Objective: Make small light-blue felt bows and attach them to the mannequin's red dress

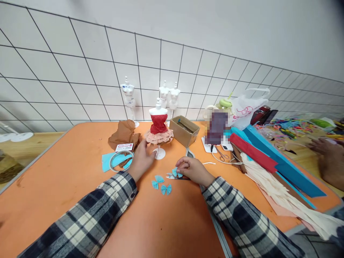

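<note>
A small white dress form (158,112) wears a red crepe-paper bodice (158,124) and a ruffled pink skirt (159,136). Its round base (160,154) rests on the orange table. Beside it my left hand (143,157) is open, thumb and fingers apart, the thumb at the edge of the base. My right hand (192,168) pinches a light blue paper bow (176,172) just over small thread snips (170,176). Two more blue bows, one left (158,181) and one nearer me (166,189), lie on the table.
Brown crepe paper (122,134), a wire coil (111,163) and blue paper lie left. Behind stand other dress forms (128,91) and a cardboard box (182,132). Right are a blurred upright phone-like object (217,127), cables, paper strips (268,179) and another person's hand (326,152).
</note>
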`<control>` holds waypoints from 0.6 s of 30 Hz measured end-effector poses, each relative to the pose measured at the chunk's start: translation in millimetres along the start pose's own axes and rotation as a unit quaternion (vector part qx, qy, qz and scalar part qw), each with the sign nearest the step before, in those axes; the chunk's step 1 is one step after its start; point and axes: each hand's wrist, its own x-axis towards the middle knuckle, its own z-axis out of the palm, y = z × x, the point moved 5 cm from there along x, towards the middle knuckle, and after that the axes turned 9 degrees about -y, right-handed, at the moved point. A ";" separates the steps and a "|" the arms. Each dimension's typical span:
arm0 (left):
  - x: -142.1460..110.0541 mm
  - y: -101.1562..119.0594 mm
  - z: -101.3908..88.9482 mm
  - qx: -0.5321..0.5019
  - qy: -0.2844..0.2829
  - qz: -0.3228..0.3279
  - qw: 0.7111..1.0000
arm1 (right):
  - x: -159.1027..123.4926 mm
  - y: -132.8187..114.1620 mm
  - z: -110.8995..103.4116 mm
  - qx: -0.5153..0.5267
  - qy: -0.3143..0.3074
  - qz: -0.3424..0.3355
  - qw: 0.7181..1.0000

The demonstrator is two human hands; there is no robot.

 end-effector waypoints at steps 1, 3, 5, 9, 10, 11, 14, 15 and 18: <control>-3.7 -0.4 -4.7 0.026 0.006 0.000 1.000 | -1.0 0.6 3.3 -0.009 -0.025 0.001 1.000; -12.8 -2.8 -15.4 0.067 0.013 -0.001 0.998 | -4.1 -2.7 9.0 -0.061 -0.060 -0.015 0.996; -23.5 -6.4 -27.5 0.085 0.010 0.010 0.996 | -8.2 -8.2 11.5 -0.128 -0.061 -0.038 0.989; -45.7 -19.5 -56.3 0.167 -0.009 0.020 0.986 | -15.1 -15.9 7.8 -0.196 -0.024 -0.071 0.978; -50.8 -22.3 -62.7 0.194 -0.024 0.036 0.980 | -15.9 -16.4 6.0 -0.207 -0.017 -0.078 0.975; -55.8 -25.0 -69.0 0.219 -0.036 0.052 0.974 | -16.4 -16.7 4.0 -0.225 -0.009 -0.087 0.970; -68.7 -31.2 -87.1 0.276 -0.047 0.066 0.958 | -16.9 -17.0 0.4 -0.325 0.002 -0.127 0.937; -72.4 -30.5 -91.2 0.282 -0.048 0.067 0.956 | -16.9 -16.4 0.0 -0.359 0.002 -0.134 0.924; -84.8 -13.8 -91.5 0.264 -0.065 0.092 0.958 | -17.4 -15.1 0.0 -0.412 0.004 -0.124 0.903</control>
